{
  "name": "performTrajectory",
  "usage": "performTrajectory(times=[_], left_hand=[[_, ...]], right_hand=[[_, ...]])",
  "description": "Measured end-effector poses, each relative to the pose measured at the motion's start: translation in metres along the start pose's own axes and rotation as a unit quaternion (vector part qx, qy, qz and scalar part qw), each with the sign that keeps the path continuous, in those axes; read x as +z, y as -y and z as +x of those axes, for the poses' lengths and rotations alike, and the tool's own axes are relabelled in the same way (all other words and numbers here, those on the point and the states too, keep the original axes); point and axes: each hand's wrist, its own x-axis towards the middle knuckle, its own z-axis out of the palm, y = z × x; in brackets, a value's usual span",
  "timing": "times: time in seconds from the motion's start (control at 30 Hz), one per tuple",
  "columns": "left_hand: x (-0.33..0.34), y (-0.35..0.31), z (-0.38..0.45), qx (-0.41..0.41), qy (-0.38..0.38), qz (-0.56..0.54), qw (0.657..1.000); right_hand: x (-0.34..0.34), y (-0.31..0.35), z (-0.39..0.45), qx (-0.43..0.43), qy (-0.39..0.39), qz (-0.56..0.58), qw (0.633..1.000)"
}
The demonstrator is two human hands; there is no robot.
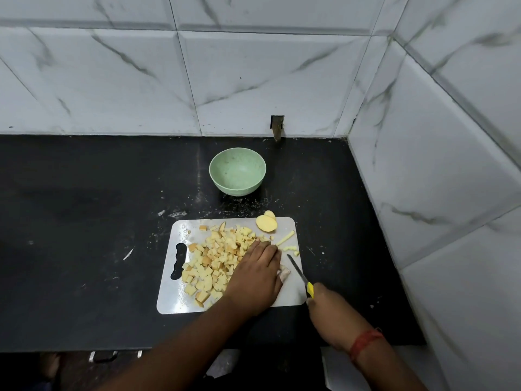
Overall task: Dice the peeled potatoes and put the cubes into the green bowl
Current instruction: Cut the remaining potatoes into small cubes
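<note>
Your left hand lies palm down on the cutting board, fingers extended flat against the right edge of the heap of potato cubes. This grip is wide and holds nothing; the fingertips touch the cubes nearest the board's centre. Whether anything lies under the palm cannot be determined.

Your right hand is wrapped tightly around the yellow handle of the knife. The narrow, dark metal blade angles up and left over the right part of the board, its tip just beside your left hand. A red thread band circles the right wrist.

The board is a thin, pale grey rectangle with rounded corners and a wavy slot handle at its left end. The cubes are small, irregular, pale yellow blocks, some with browned faces, piled over the left and centre of the board. At the far right corner sit two smooth, oval potato halves, one overlapping the other. Near the right edge lie a few thin, pale potato strips.

The green bowl stands upright on the matte black table, beyond the board and apart from it. Its interior is speckled and holds no cubes. White crumbs dot the table around the board. Glossy marble-patterned wall tiles rise behind and to the right.
</note>
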Motion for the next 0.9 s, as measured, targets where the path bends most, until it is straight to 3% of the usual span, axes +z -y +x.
performTrajectory(times=[0.17,0.3,0.57,0.73,0.9], left_hand=[[-0.004,-0.011,0.013,0.058,-0.001,-0.003,0.998],[-0.003,-0.017,0.029,0.109,0.039,0.029,0.993],[-0.011,-0.011,0.011,0.054,0.03,0.054,0.997],[-0.012,-0.014,0.036,0.007,0.086,0.055,0.995],[-0.011,-0.002,0.035,0.035,0.097,0.024,0.994]], right_hand=[[-0.022,-0.005,-0.003,-0.013,-0.053,0.139,0.989],[-0.027,-0.01,-0.001,0.003,-0.065,0.188,0.98],[-0.024,-0.019,-0.005,0.02,-0.043,0.195,0.98],[-0.027,-0.014,-0.001,0.013,-0.042,0.204,0.978],[-0.026,-0.013,0.0,0.009,-0.051,0.149,0.988]])
